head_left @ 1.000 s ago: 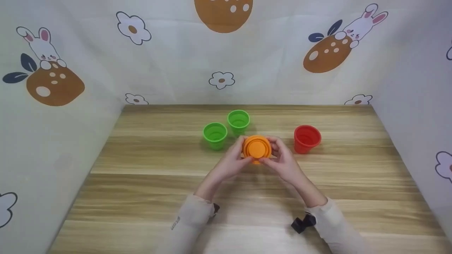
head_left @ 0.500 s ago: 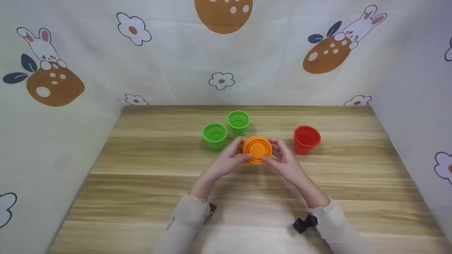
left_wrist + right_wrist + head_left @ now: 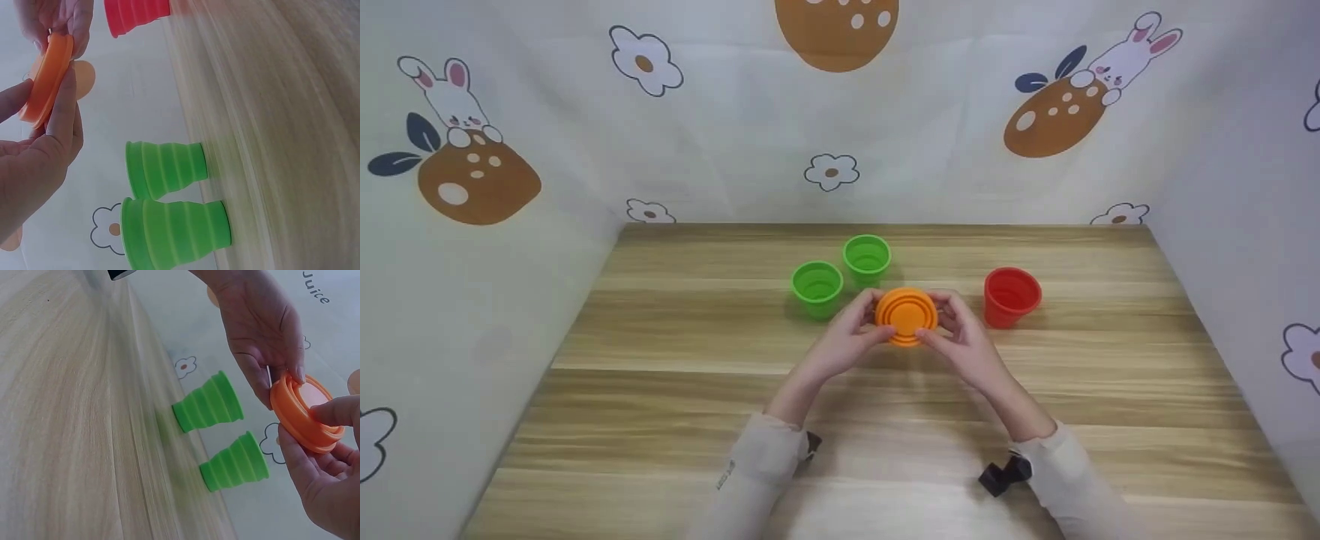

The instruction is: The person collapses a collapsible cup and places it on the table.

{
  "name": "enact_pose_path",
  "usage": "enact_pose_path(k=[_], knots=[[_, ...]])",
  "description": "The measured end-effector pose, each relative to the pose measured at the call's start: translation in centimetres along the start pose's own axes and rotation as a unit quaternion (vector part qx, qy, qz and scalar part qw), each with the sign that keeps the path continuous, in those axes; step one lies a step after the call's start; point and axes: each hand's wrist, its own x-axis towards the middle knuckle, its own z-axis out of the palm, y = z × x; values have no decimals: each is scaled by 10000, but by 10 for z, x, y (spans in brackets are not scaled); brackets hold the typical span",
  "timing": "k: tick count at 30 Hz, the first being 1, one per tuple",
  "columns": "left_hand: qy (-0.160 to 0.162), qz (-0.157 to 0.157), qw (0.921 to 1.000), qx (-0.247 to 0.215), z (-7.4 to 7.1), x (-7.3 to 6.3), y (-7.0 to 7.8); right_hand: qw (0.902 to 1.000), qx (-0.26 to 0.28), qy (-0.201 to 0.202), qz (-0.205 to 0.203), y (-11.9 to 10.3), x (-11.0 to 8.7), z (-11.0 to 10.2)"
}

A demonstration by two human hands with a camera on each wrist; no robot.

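Observation:
Between my two hands is an orange collapsible cup (image 3: 907, 318), folded into a flat ringed disc, its round face turned up toward the head camera. My left hand (image 3: 851, 337) pinches its left side, thumb over the ringed face and fingers behind. On the opposite side my right hand (image 3: 962, 341) grips the rim the same way. Seen edge-on in the left wrist view, the orange cup (image 3: 52, 79) is held above the table. Just beyond my left hand stand two green cups (image 3: 817, 289) (image 3: 867, 255), upright and extended. A red cup (image 3: 1011, 296) stands right of my right hand.
The wood-grain table (image 3: 660, 420) runs back to a pale cloth wall (image 3: 735, 142) printed with rabbits and flowers. Similar cloth closes off both sides. Black wrist mounts (image 3: 1005, 474) sit below the sleeves.
The orange cup has been pressed flatter, and the part that showed below its rim has drawn in. My left thumb has shifted onto its face; the other cups have stayed put.

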Motion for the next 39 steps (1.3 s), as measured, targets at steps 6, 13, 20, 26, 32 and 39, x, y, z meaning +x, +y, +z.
enact_pose_path(k=[6, 13, 20, 26, 32, 39], knots=[[86, -93, 9988, -472, -1, -1, 2, 9996, -138, 144, -209, 2, 1, -2], [330, 29, 9962, -810, -3, -2, 4, 9990, -205, 268, -305, 3, 2, -4], [549, 313, 9970, -457, -5, -1, 1, 9994, -110, 322, 33, 3, 2, -7], [610, 379, 9966, -413, -6, -1, 2, 9992, 75, 324, 223, 1, 2, -9], [669, 513, 9960, -312, -6, 0, 0, 9983, 377, 338, 297, 1, 2, -8], [755, 621, 9948, -282, -5, 0, 0, 9950, 780, 405, 471, 1, 3, -6]])
